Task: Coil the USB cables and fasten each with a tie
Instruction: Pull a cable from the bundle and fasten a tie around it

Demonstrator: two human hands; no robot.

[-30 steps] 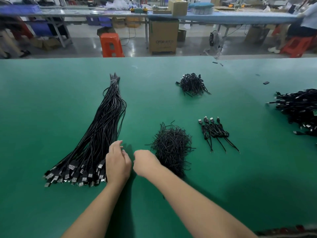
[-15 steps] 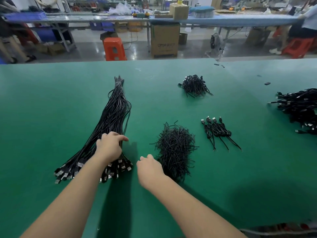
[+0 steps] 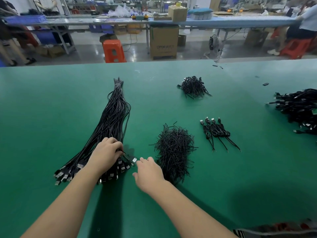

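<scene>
A long bundle of straight black USB cables (image 3: 111, 124) lies on the green table (image 3: 51, 103), plugs toward me. My left hand (image 3: 105, 155) rests on the plug end and pinches one cable, whose plug (image 3: 133, 159) sticks out to the right. My right hand (image 3: 149, 170) hovers beside that plug with fingers relaxed, holding nothing. A heap of black wire ties (image 3: 175, 148) sits just right of my right hand. Several coiled, tied cables (image 3: 216, 131) lie in a row further right.
A smaller heap of ties (image 3: 193, 86) lies toward the far side of the table. A pile of black cables (image 3: 298, 109) fills the right edge. Beyond the table are an orange stool (image 3: 113, 50), a cardboard box (image 3: 163, 42) and other workbenches.
My left hand moved up onto the plug end of the bundle and drew one cable out to the right. My right hand shifted toward that cable's plug.
</scene>
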